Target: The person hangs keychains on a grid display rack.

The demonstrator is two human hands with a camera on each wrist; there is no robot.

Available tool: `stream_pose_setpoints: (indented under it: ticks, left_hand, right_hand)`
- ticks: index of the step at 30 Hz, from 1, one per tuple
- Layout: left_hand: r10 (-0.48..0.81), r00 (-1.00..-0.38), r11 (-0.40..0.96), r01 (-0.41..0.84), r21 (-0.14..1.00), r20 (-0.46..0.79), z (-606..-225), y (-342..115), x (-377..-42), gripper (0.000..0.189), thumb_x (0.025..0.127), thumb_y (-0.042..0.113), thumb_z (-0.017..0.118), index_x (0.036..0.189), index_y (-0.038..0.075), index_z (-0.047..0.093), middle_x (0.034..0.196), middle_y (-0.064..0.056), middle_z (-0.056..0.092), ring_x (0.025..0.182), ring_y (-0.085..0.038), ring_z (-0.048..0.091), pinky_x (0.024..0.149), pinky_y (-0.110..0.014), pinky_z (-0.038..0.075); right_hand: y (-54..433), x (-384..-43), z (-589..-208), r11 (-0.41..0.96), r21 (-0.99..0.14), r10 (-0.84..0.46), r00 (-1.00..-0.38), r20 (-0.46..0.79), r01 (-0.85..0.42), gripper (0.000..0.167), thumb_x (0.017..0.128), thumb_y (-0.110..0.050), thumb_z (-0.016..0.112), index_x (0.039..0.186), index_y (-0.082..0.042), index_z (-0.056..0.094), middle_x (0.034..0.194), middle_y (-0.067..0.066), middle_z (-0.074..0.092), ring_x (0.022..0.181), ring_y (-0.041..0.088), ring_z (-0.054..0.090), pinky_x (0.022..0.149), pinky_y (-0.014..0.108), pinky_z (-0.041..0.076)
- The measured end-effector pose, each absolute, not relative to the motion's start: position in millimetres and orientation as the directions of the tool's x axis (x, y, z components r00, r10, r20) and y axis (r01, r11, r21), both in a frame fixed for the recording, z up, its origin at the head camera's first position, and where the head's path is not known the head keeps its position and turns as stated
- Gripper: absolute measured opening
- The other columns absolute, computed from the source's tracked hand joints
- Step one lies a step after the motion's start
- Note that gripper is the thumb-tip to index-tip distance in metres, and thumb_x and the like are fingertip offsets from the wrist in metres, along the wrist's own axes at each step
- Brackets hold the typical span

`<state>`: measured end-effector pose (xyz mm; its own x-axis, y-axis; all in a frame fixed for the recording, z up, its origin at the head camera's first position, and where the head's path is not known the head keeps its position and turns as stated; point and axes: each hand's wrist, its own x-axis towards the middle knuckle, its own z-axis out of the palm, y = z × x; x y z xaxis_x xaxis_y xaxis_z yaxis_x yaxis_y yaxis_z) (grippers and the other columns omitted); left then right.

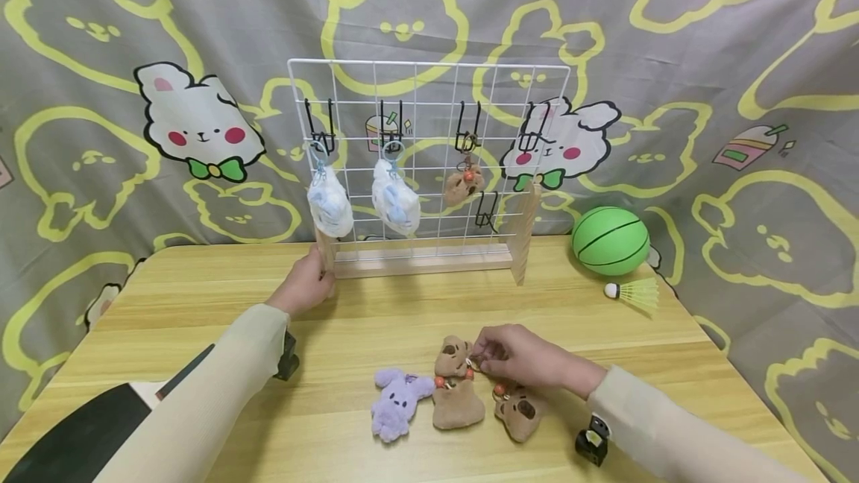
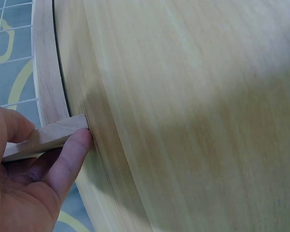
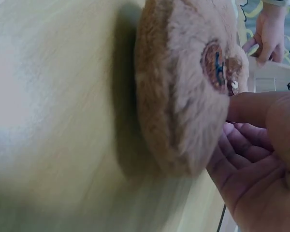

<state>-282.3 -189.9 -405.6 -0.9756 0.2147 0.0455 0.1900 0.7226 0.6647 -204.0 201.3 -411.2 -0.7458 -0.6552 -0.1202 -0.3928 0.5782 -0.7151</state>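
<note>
My left hand (image 1: 305,283) grips the foot of the wooden side post (image 2: 53,135) of a white wire grid rack (image 1: 416,250), thumb on one face and fingers on the other. My right hand (image 1: 520,355) has its thumb and fingertips pinched together at the metal ring of a brown plush keychain (image 1: 451,356) lying on the table. Beside that hand is another brown plush keychain (image 1: 520,414) with a red bead; brown fur (image 3: 183,96) fills the middle of the right wrist view. A third brown plush (image 1: 458,405) and a purple plush bunny (image 1: 396,402) lie to the left.
Two white-and-blue plush keychains (image 1: 396,200) and one brown plush keychain (image 1: 464,183) hang from black hooks on the grid. Further black hooks (image 1: 532,133) are bare. A green ball (image 1: 611,241) and a shuttlecock (image 1: 634,293) sit at the table's back right, before a patterned curtain.
</note>
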Motion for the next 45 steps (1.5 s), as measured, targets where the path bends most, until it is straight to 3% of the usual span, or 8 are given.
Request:
stream_pose_setpoints:
  ticks: [7,12,19,28,31,38,45]
  left_hand:
    - [0.223,-0.974,0.719,0.199,0.666,0.049,-406,-191,-283,0.05,0.102,0.0,0.045,0.142,-0.023,0.026,0.128,-0.049,0.055,0.09,-0.037,0.066,0.07,-0.04,0.057]
    - [0.223,-0.974,0.722,0.196,0.664,0.046,-407,-191,-282,0.049,0.101,0.0,0.045,0.142,-0.022,0.027,0.13,-0.049,0.054,0.094,-0.037,0.066,0.073,-0.042,0.057]
    - [0.221,-0.973,0.727,0.206,0.656,0.061,-408,-191,-282,0.049,0.1,0.0,0.045,0.14,-0.022,0.029,0.134,-0.05,0.052,0.107,-0.044,0.064,0.084,-0.05,0.058]
    - [0.226,-0.973,0.721,0.202,0.663,0.052,-410,-192,-282,0.047,0.101,0.0,0.045,0.139,-0.022,0.029,0.131,-0.05,0.053,0.096,-0.039,0.065,0.075,-0.044,0.057]
    - [0.228,-0.972,0.722,0.209,0.659,0.058,-410,-192,-282,0.047,0.1,0.0,0.045,0.138,-0.023,0.03,0.132,-0.05,0.053,0.1,-0.041,0.065,0.078,-0.046,0.058]
    - [0.225,-0.973,0.72,0.201,0.664,0.05,-409,-192,-283,0.047,0.101,0.0,0.044,0.14,-0.022,0.029,0.13,-0.048,0.054,0.092,-0.035,0.064,0.071,-0.039,0.055]
    - [0.23,-0.972,0.719,0.203,0.664,0.048,-409,-192,-283,0.047,0.101,0.0,0.046,0.139,-0.021,0.029,0.129,-0.048,0.055,0.09,-0.035,0.064,0.071,-0.039,0.055]
  right_hand:
    - [212,-210,-413,0.499,-0.805,-0.612,-0.788,-0.066,-0.321,0.011,0.101,-0.007,0.063,0.105,0.001,0.07,0.091,0.012,0.074,0.079,0.011,0.068,0.073,0.027,0.061]
    - [218,-215,-411,0.407,-0.867,-0.566,-0.824,0.006,-0.286,0.014,0.101,-0.001,0.06,0.111,0.007,0.068,0.102,0.022,0.075,0.089,0.022,0.075,0.081,0.034,0.064]
    - [224,-224,-397,0.354,-0.896,-0.48,-0.874,0.071,-0.267,0.022,0.102,0.001,0.058,0.119,0.013,0.063,0.113,0.03,0.073,0.095,0.012,0.076,0.087,0.036,0.064]
    - [228,-234,-370,0.247,-0.923,-0.389,-0.903,0.183,-0.294,0.026,0.105,0.001,0.054,0.125,0.017,0.06,0.122,0.038,0.068,0.098,0.004,0.075,0.089,0.028,0.062]
    - [229,-237,-355,0.25,-0.913,-0.343,-0.911,0.228,-0.323,0.026,0.105,0.0,0.055,0.125,0.015,0.06,0.121,0.032,0.071,0.096,0.004,0.075,0.088,0.031,0.063]
    - [234,-248,-310,0.197,-0.905,-0.206,-0.919,0.337,-0.376,0.02,0.105,-0.004,0.057,0.121,0.007,0.057,0.103,-0.008,0.08,0.093,0.006,0.076,0.086,0.025,0.062]
    - [239,-261,-273,0.011,-0.877,-0.097,-0.873,0.477,-0.48,0.003,0.103,-0.002,0.06,0.107,-0.003,0.06,0.098,-0.005,0.082,0.084,0.006,0.077,0.08,0.021,0.062]
